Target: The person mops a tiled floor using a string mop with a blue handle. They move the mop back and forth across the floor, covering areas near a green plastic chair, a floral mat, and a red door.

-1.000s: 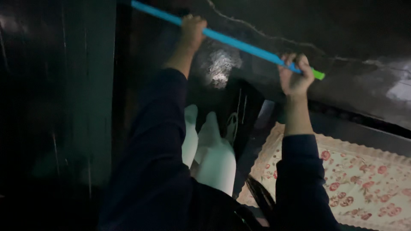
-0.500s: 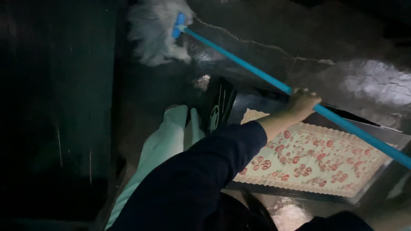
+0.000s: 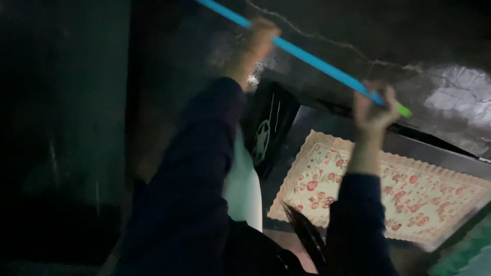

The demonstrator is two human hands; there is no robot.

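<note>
Hands grip the blue pole (image 3: 312, 57), which slants across dark, cracked floor (image 3: 434, 46) just beyond the floral mat (image 3: 409, 189): left hand (image 3: 258, 38) clenched around its upper stretch, right hand (image 3: 376, 110) clasped near the green end cap (image 3: 404, 110). Beside that mat's left edge lies a black bag (image 3: 268, 130), pale trouser leg (image 3: 244, 189) below it.

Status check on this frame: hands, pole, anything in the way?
Left hand and right hand both shut on blue pole. Pole slants over the dark floor. Floral mat below, apart.
</note>
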